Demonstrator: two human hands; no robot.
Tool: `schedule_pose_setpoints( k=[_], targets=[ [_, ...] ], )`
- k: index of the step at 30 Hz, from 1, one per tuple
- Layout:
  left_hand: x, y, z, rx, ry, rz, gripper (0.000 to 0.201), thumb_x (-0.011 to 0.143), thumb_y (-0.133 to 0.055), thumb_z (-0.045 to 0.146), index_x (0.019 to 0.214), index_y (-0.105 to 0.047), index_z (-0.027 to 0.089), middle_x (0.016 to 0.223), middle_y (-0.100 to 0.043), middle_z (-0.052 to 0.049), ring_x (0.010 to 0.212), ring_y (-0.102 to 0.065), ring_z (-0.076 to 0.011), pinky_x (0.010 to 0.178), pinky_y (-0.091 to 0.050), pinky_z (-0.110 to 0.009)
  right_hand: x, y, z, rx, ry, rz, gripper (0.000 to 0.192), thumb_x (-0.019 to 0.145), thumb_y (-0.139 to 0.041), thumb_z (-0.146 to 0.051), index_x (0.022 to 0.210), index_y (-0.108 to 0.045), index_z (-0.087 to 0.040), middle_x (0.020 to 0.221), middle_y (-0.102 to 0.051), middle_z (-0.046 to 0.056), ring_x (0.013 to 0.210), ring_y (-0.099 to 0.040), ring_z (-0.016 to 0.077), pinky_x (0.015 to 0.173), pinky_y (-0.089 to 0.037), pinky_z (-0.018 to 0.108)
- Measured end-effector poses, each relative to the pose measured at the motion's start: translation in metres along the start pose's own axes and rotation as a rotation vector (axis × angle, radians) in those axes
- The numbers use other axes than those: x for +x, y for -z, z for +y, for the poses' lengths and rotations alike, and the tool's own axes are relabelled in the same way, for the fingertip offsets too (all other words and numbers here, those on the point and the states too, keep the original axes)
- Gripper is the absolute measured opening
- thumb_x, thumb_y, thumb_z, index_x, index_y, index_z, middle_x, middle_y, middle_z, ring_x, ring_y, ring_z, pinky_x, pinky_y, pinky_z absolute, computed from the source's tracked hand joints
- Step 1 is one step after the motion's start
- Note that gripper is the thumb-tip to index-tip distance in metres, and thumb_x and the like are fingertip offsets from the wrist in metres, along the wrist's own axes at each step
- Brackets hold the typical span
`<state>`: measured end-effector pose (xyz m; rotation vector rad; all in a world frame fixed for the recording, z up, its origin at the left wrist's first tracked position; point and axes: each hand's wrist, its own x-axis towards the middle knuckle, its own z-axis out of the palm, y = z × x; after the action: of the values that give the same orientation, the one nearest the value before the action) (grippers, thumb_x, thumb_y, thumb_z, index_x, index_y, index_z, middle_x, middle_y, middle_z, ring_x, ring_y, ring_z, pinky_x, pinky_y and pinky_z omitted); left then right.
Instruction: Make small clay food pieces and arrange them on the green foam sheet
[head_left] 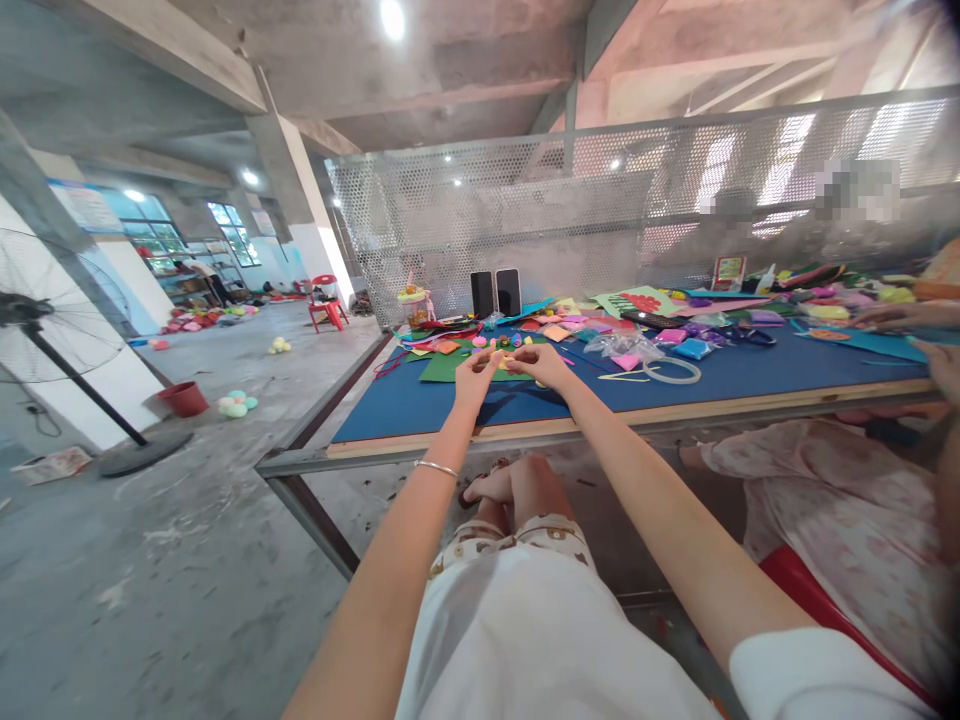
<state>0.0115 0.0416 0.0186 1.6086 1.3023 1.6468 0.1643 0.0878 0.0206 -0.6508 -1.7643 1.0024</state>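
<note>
Both my hands meet above the front part of a green sheet (pixel 442 370) on the blue table top (pixel 390 405). My left hand (pixel 477 378) is closed in a pinch, and its fingertips are on a small yellow piece (pixel 504 362). From the other side my right hand (pixel 541 366) pinches the same yellow piece. What the piece is made of is too small to tell. Just behind my fingers sit small pink and purple lumps (pixel 480 342) on the sheet. A bit of pale material shows under my right hand.
Two phones (pixel 508 293) stand upright at the back, near a decorated cup (pixel 412 305). Coloured packets (pixel 691 348), a clear roll of tape (pixel 673 371) and paper spread to the right. At the right edge a co-worker's hands (pixel 941 365) rest by blue sheets. A fan (pixel 45 320) stands left.
</note>
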Motion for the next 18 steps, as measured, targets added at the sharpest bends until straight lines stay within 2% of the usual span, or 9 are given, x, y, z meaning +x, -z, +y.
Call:
schedule_pose_setpoints(
  k=[3,8,13,18],
  targets=[
    [0.0006,0.0014,-0.0021,-0.012,0.026,-0.031,0.022,0.087,-0.058,0.032,0.094,-0.062,0.013,0.093,-0.065,-0.004,0.083,-0.063,-0.0157,0.076,-0.053,-0.035,-0.0018,-0.0014,-0.0006,-0.001,-0.009,-0.026,0.038,0.056,-0.077,-0.049,0.070,-0.067,-0.015,0.073,-0.072,0.007,0.073,-0.069,0.0233,0.071,-0.056,0.035],
    [0.0009,0.0038,-0.0053,-0.043,0.050,-0.054,0.023,0.088,-0.056,0.032,0.100,-0.060,0.013,0.100,-0.062,-0.005,0.088,-0.061,-0.0176,0.077,-0.052,-0.036,-0.0050,-0.0046,-0.0048,-0.006,-0.015,-0.051,0.044,0.057,-0.078,-0.045,0.088,-0.070,-0.015,0.084,-0.073,0.008,0.079,-0.069,0.0231,0.073,-0.056,0.034],
    [0.0015,0.0015,-0.0034,-0.101,0.060,-0.098,0.022,0.088,-0.056,0.031,0.098,-0.061,0.012,0.098,-0.063,-0.005,0.086,-0.062,-0.0169,0.077,-0.052,-0.036,-0.0019,-0.0017,-0.0025,-0.012,-0.023,-0.024,0.037,0.057,-0.077,-0.047,0.071,-0.068,-0.014,0.075,-0.072,0.008,0.075,-0.069,0.0239,0.070,-0.056,0.034],
    [0.0022,0.0008,-0.0045,-0.102,0.082,-0.150,0.022,0.087,-0.058,0.028,0.101,-0.060,0.012,0.101,-0.063,-0.005,0.089,-0.061,-0.0171,0.078,-0.052,-0.037,-0.0003,0.0004,0.0005,0.009,-0.035,-0.014,0.039,0.057,-0.077,-0.049,0.073,-0.068,-0.014,0.073,-0.072,0.007,0.073,-0.069,0.0238,0.069,-0.057,0.034]
  ],
)
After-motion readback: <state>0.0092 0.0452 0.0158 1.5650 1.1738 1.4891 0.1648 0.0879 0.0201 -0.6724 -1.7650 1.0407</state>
